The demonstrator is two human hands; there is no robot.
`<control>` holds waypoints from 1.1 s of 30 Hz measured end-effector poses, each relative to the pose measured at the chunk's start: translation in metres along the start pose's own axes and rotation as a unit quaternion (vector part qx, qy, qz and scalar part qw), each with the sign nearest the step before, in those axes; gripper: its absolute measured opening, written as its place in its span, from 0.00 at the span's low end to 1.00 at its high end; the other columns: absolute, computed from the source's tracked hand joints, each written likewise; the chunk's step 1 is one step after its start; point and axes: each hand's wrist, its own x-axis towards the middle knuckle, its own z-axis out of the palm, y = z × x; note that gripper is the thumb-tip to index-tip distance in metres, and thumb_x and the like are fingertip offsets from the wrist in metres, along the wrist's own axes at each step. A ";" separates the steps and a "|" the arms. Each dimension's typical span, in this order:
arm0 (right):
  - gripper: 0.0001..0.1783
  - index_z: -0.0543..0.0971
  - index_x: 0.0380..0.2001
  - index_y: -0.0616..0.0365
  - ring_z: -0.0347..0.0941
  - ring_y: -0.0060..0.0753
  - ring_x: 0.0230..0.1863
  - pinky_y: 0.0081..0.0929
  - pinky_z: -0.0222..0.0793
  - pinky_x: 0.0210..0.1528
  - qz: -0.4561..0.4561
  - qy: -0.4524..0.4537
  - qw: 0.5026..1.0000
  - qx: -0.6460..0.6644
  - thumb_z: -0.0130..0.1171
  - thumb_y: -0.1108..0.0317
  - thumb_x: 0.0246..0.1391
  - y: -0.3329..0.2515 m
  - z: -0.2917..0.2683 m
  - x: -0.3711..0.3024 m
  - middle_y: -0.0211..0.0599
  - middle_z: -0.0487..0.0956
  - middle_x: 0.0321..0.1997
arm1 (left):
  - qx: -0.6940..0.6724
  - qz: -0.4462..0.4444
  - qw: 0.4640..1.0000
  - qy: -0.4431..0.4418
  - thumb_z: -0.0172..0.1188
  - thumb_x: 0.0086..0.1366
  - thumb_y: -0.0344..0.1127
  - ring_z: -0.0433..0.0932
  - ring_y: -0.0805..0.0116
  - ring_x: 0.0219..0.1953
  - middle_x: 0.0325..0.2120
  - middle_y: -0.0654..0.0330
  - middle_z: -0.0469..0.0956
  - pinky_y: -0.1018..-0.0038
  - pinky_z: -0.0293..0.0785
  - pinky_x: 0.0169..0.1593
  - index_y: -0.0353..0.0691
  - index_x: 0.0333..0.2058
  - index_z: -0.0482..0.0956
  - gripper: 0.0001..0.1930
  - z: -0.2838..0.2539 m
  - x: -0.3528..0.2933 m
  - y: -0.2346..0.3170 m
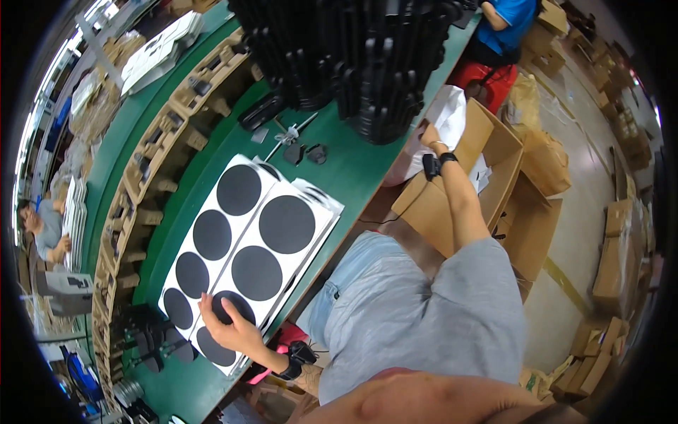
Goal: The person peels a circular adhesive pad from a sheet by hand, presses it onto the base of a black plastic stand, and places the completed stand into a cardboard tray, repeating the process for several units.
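Observation:
A stack of white sheets [229,249] with rows of large black round pads lies on the green table. My left hand [233,331] rests over the sheets' near lower end, its fingers spread apart across the pads. Off the table's right edge, my right hand [429,136] is closed on a white plastic bag [449,116] beside an open cardboard box [487,141]. Its fingertips are partly hidden.
Tall stacks of black plastic parts [381,71] stand at the far end of the table [353,159]. Small black pieces [304,153] and a metal rod tool [286,134] lie nearby. A curved row of brown trays [145,152] runs along the left. Another person [508,25] is at the far right.

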 end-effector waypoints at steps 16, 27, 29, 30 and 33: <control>0.20 0.77 0.41 0.60 0.65 0.44 0.58 0.38 0.66 0.54 -0.614 -0.073 0.733 0.284 0.59 0.74 0.37 -0.246 -0.189 -0.153 0.40 0.72 0.53 | 0.034 0.027 0.999 0.006 0.54 0.66 0.38 0.73 0.49 0.54 0.48 0.50 0.78 0.63 0.64 0.57 0.32 0.48 0.77 0.17 0.021 -0.098 0.169; 0.10 0.74 0.34 0.63 0.66 0.45 0.50 0.36 0.65 0.52 -0.643 -0.171 0.674 0.322 0.56 0.73 0.46 -0.274 -0.167 -0.154 0.43 0.72 0.42 | 0.093 0.012 0.995 0.028 0.52 0.67 0.39 0.75 0.51 0.53 0.47 0.52 0.79 0.64 0.68 0.55 0.35 0.48 0.78 0.17 0.009 -0.103 0.175; 0.09 0.71 0.31 0.63 0.65 0.45 0.47 0.36 0.65 0.49 -0.624 -0.171 0.653 0.393 0.55 0.77 0.43 -0.273 -0.175 -0.153 0.42 0.71 0.39 | 0.147 -0.013 0.989 0.022 0.52 0.67 0.38 0.76 0.52 0.53 0.46 0.53 0.80 0.65 0.70 0.54 0.38 0.48 0.78 0.16 0.005 -0.103 0.179; 0.07 0.70 0.27 0.62 0.65 0.45 0.43 0.36 0.64 0.46 -0.607 -0.135 0.645 0.444 0.52 0.80 0.40 -0.270 -0.177 -0.152 0.41 0.70 0.34 | 0.147 -0.010 0.989 0.020 0.52 0.67 0.38 0.76 0.52 0.53 0.46 0.53 0.80 0.65 0.70 0.54 0.38 0.48 0.78 0.16 0.004 -0.103 0.180; 0.10 0.68 0.21 0.60 0.67 0.44 0.34 0.34 0.65 0.39 -0.474 0.060 0.691 0.543 0.46 0.84 0.31 -0.247 -0.174 -0.152 0.40 0.69 0.28 | 0.135 -0.010 0.991 0.020 0.51 0.67 0.38 0.75 0.52 0.53 0.46 0.53 0.80 0.64 0.69 0.55 0.38 0.47 0.79 0.15 -0.001 -0.103 0.180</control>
